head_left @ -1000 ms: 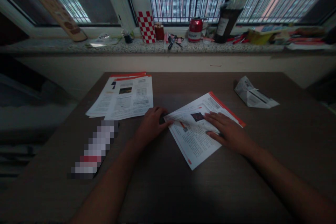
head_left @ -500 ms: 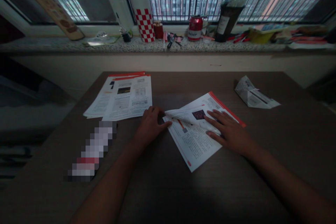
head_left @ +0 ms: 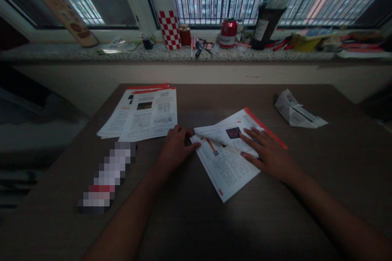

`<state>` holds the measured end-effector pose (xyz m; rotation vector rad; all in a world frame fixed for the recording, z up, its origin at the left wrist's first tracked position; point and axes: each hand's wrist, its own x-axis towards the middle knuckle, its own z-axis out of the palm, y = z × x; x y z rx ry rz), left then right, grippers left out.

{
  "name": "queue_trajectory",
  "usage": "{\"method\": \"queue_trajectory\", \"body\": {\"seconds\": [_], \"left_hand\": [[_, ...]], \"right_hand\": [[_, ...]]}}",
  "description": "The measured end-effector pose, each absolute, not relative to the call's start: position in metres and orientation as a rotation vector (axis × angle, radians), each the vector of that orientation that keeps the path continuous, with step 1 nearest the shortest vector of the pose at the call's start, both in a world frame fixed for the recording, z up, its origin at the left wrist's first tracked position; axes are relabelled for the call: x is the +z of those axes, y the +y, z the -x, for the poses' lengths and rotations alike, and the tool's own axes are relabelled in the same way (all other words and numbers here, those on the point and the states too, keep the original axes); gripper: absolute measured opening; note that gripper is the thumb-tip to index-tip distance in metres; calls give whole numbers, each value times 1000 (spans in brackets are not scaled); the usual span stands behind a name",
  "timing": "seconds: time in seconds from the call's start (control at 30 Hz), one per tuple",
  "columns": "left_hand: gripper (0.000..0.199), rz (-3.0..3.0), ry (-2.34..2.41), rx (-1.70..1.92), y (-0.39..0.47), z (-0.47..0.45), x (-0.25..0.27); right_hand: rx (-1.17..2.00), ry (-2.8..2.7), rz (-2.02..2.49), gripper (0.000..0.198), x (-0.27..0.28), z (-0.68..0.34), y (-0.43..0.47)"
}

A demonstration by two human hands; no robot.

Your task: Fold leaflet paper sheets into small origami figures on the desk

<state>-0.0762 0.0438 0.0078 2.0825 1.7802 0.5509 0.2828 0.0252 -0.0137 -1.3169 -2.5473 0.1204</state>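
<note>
A printed sheet of paper with a red edge lies slanted on the table, its upper part folded over so that a raised flap shows a dark picture. My right hand rests flat on the flap's right side, fingers spread. At the sheet's left corner is my left hand, its thumb touching the corner and its index finger curled just apart from it. The left hand's other fingers are partly hidden. A small gap shows between the flap's left tip and the layer below.
Several printed sheets lie at the table's back left, with a blurred-out object in front. A folded paper piece stands at the back right. The windowsill holds a checkered bottle, a red can and a dark container.
The flap's left tip has come away slightly from my left fingers, and the gap under it looks wider. Both hands are nearly where they were.
</note>
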Motion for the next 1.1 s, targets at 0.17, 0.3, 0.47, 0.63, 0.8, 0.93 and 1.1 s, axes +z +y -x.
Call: {"method": "queue_trajectory", "body": {"seconds": [0.17, 0.3, 0.47, 0.63, 0.8, 0.93, 1.1], "left_hand": [[28, -2086, 1772, 563, 44, 77, 8], [29, -2072, 1769, 544, 44, 77, 9], [28, -2064, 1771, 543, 43, 76, 10], [29, -2079, 1784, 526, 44, 76, 9], [29, -2083, 1787, 500, 43, 76, 9], [34, -2216, 1679, 567, 40, 75, 9], [44, -2414, 1350, 492, 33, 63, 5]], "right_hand": [[116, -2552, 1337, 65, -15, -283, 25], [69, -2491, 1365, 68, -18, -286, 28], [1, -2480, 1391, 70, -21, -289, 31], [-17, -2431, 1450, 73, -24, -291, 32], [0, -2437, 1503, 76, -21, -289, 32], [8, -2488, 1507, 75, -15, -287, 31], [-18, -2564, 1496, 60, -11, -286, 29]]}}
